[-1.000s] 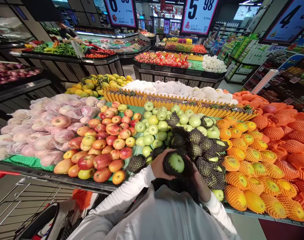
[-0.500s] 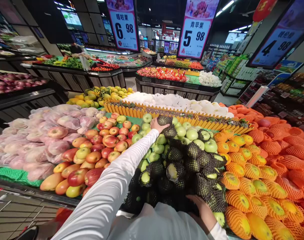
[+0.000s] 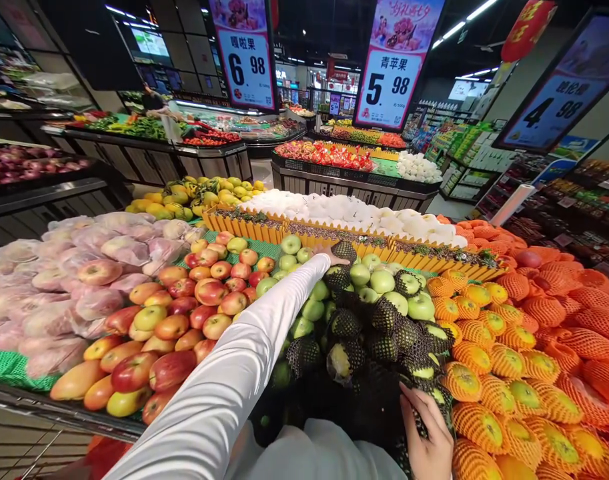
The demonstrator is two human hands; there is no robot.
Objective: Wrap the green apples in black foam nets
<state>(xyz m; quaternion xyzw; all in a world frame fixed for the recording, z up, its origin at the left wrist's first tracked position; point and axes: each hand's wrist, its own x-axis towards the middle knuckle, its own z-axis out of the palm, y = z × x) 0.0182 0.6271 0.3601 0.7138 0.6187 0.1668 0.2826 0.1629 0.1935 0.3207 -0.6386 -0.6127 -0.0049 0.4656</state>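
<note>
My left hand [image 3: 326, 253] reaches across the display to the far rows. Its thumb lies along a green apple in a black foam net [image 3: 344, 251], and its fingers curl round the near side, partly hidden by the white sleeve. Loose green apples [image 3: 383, 281] lie around it. My right hand [image 3: 428, 427] is low at the front right, fingers stretched out and slightly apart, fingertips against the black-netted apples. Nothing shows in its grasp. A heap of black-netted green apples [image 3: 345, 357] lies between the two hands.
Red apples [image 3: 177, 330] and bagged pink fruit [image 3: 54, 293] lie left. Orange-netted yellow fruit [image 3: 484, 393] is at right. A low yellow fence [image 3: 329, 233] backs the apples, with white-wrapped fruit [image 3: 354, 208] beyond. Price screens [image 3: 391, 87] hang above. A wire cart [image 3: 29, 440] stands lower left.
My left hand has moved a little right and forward at the netted apple. My right hand has risen and shifted right, its fingers now pointing up at the netted apples.
</note>
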